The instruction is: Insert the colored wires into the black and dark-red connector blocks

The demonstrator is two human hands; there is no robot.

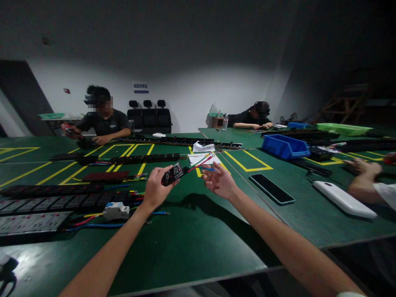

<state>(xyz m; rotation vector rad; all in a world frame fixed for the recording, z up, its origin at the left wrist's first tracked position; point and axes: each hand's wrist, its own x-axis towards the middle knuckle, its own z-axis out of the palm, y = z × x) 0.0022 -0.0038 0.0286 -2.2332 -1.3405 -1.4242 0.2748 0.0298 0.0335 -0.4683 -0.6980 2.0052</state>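
Note:
My left hand [158, 187] is wrapped round a black power socket strip [173, 175], raised above the green table with its socket face tilted toward me. Green, red and blue wires come out of its right end. The green and red wires [201, 161] end in ring terminals and point up to the right. My right hand [220, 181] is at the blue wire [208, 168], with thumb and fingers curled about it; the exact fingertip contact is small and hard to see.
Several socket strips [34, 222] and a white breaker [116, 210] lie at left. A phone [272, 189], white power bank [343, 199] and blue bin [285, 146] are at right. Co-workers [107, 121] sit across the table; another person's hand [363, 169] is at far right.

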